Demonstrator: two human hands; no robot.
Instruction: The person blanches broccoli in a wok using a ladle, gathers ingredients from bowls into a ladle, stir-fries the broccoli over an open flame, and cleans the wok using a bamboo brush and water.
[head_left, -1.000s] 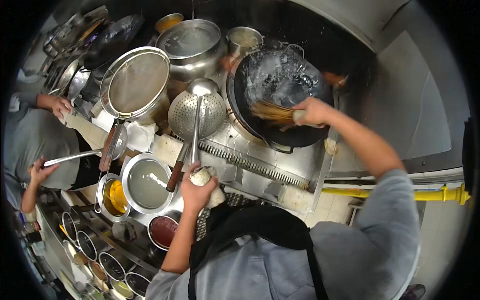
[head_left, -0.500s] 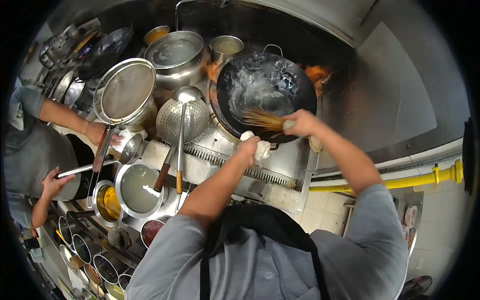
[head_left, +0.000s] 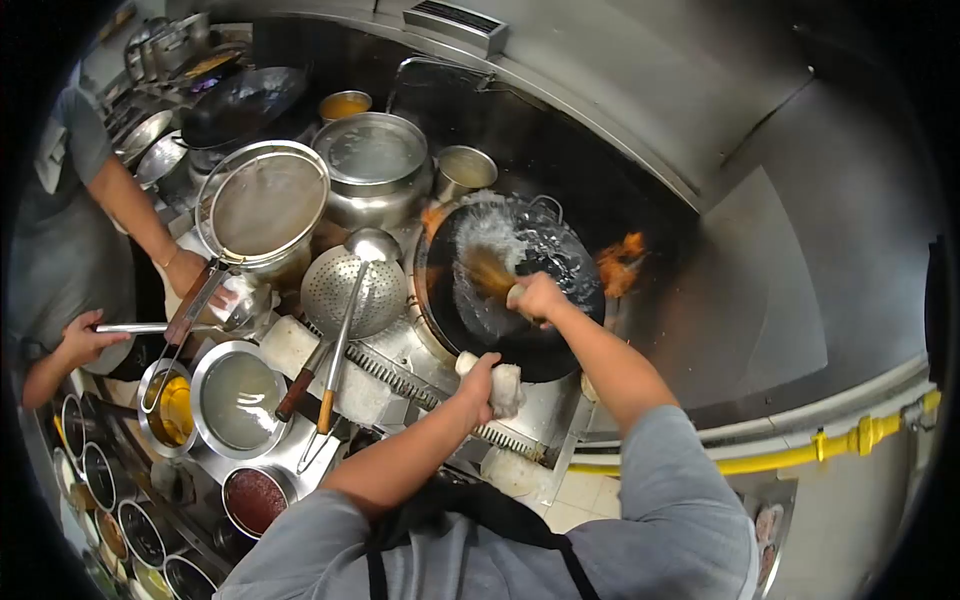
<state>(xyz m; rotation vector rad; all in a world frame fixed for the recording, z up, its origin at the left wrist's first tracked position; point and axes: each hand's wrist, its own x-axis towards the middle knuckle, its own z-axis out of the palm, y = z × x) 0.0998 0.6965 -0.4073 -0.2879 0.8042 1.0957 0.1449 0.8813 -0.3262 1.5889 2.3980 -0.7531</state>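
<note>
A black wok (head_left: 545, 345) with foaming water in it sits on a burner. Orange flame (head_left: 622, 262) shows beyond its rim. My right hand (head_left: 537, 298) grips the bound end of a bamboo wok brush (head_left: 487, 270), whose bristles are in the water and blurred by motion. At the wok's near edge my left hand (head_left: 482, 385) is closed around a folded white cloth (head_left: 506, 388). The cloth covers whatever part of the wok lies under it. Left of the wok, a ladle (head_left: 372, 246) rests across a perforated strainer (head_left: 345, 292).
At the left, a co-worker's hand (head_left: 85, 338) holds a long-handled ladle (head_left: 238, 303). A lidded pot (head_left: 370, 190), a large sieve (head_left: 320, 205) on a pot and a small pot (head_left: 485, 180) stand behind. Sauce containers (head_left: 262, 470) line the lower left. A yellow pipe (head_left: 770, 462) runs at right.
The view has shifted. The brush has swept leftward and up inside the wok, away from the near rim, and the foam has moved to the far left side. Both hands keep their holds.
</note>
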